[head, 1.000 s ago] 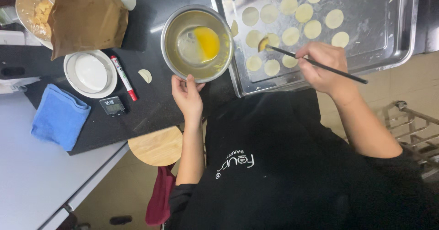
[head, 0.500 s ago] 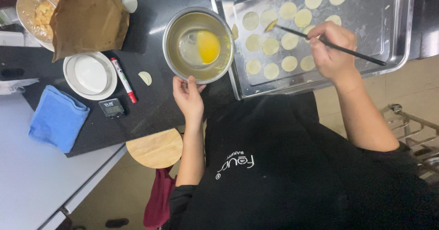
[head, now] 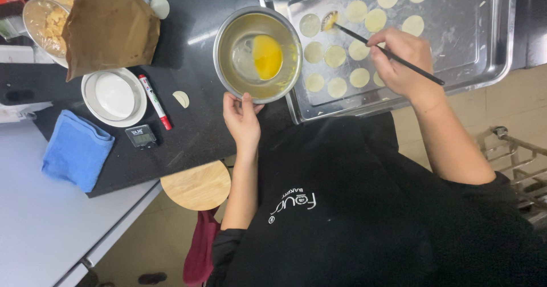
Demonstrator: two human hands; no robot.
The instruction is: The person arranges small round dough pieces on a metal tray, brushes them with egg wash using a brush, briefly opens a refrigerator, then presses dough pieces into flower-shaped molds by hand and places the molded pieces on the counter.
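Thin black brush [head: 387,54] slanted, yolk-wet tip on pale dough round [head: 329,21].

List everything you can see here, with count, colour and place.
Tray: one, silver, top right.
Dough rounds: about fifteen, pale yellow, on tray; one more on counter.
Bowl: one, steel, holding yellow egg, centre.
Brush: one, black, tip on a round.
Counter: one, black.
White dish: one, left.
Marker: one, red and white, beside dish.
Timer: one, black, below dish.
Cloth: one, blue, left.
Paper bag: one, brown, top left.
Stool: one, wooden, below counter.
Left hand: on bowl rim.
Right hand: holding brush.
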